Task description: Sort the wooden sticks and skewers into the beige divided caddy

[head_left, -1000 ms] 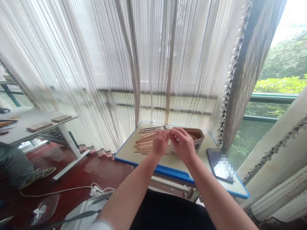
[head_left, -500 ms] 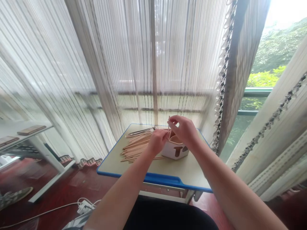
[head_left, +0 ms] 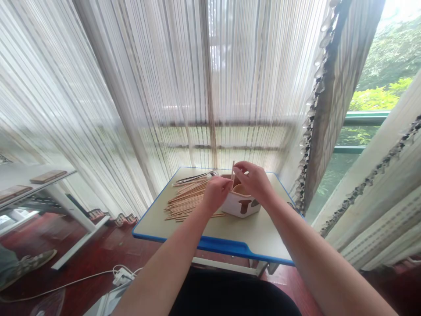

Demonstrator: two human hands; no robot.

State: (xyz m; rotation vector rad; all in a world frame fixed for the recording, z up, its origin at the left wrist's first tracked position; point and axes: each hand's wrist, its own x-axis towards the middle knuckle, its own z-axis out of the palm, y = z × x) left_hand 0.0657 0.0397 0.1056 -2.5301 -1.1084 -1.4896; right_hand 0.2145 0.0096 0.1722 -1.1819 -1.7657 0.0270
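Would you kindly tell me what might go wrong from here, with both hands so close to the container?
The thin stick in the right hand stands nearly upright in a fingertip grip, so it might slip or tilt.

The left hand is right beside the loose sticks and could nudge some out of line.

Either hand might bump the container and shift it.

Bright daylight through curtain [head_left: 174, 79]; glare upper right; edges stretched.
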